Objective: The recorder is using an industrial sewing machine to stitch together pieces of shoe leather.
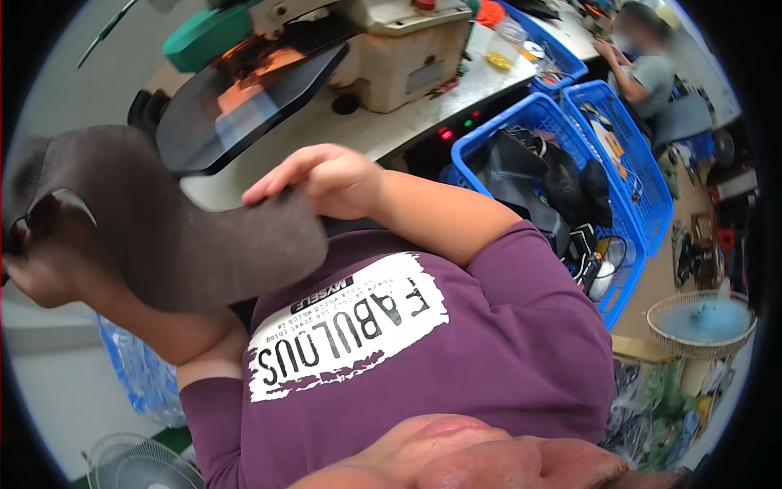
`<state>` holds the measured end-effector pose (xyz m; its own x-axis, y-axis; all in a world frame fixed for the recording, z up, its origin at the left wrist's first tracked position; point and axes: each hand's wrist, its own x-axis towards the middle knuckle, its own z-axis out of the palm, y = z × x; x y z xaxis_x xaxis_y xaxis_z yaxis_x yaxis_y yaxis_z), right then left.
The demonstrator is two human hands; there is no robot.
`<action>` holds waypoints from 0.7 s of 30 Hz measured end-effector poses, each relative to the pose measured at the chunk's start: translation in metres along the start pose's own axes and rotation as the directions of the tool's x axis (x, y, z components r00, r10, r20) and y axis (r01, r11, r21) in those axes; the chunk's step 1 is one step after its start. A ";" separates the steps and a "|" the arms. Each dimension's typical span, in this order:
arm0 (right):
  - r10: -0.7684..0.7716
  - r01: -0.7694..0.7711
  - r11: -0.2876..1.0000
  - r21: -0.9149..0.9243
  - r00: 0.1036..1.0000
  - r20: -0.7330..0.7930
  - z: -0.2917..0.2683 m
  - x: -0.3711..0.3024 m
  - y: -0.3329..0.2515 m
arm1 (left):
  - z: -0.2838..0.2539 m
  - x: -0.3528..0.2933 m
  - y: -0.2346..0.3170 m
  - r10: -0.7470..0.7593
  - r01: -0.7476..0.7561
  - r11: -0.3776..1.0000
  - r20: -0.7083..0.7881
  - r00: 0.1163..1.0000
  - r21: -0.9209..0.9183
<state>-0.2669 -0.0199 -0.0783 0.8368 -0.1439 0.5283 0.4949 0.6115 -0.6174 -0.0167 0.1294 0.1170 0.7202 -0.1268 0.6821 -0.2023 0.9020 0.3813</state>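
A curved, boot-shaped piece of dark grey-brown material (220, 253) hangs in front of my chest, at the left. My right hand (326, 181) pinches its upper edge, thumb and fingers together near the narrow end. At its wide end, my left hand (49, 265) is closed, with the fingers partly hidden and blurred. By those left fingers shows a small dark curved thing with a shiny edge, too blurred to name. Just beyond the piece stands a cream sewing machine (415, 61) with a dark, flat extension plate (252, 110).
Right of me are a blue plastic basket (533, 102) full of dark pieces and another blue basket (623, 155). The pale worktable (497, 73) carries small items. Fans (134, 464) (700, 322) stand low on both sides. A person (648, 73) sits at the far right.
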 end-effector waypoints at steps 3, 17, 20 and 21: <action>-0.168 0.155 0.985 -0.075 0.963 -0.213 0.014 -0.044 -0.055 | 0.025 -0.007 -0.020 0.036 -0.033 0.997 -0.052 0.998 0.063; -0.917 -0.965 -0.136 0.223 0.037 -0.398 0.182 -0.192 -0.291 | 0.039 -0.146 -0.096 -0.520 -0.134 0.815 0.814 0.260 0.564; -0.925 -0.677 -0.343 0.651 0.121 -0.361 0.209 -0.210 -0.330 | 0.023 -0.147 -0.110 -0.550 -0.147 0.799 0.807 0.214 0.583; -0.917 -0.601 -0.327 0.729 0.016 -0.398 0.218 -0.209 -0.342 | 0.020 -0.146 -0.115 -0.550 -0.138 0.804 0.812 0.196 0.578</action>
<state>-0.6620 -0.0297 0.1496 -0.3472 -0.8727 0.3433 -0.8357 0.4541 0.3090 -0.1114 0.0362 -0.0137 -0.2864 -0.8559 0.4306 -0.6458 0.5045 0.5731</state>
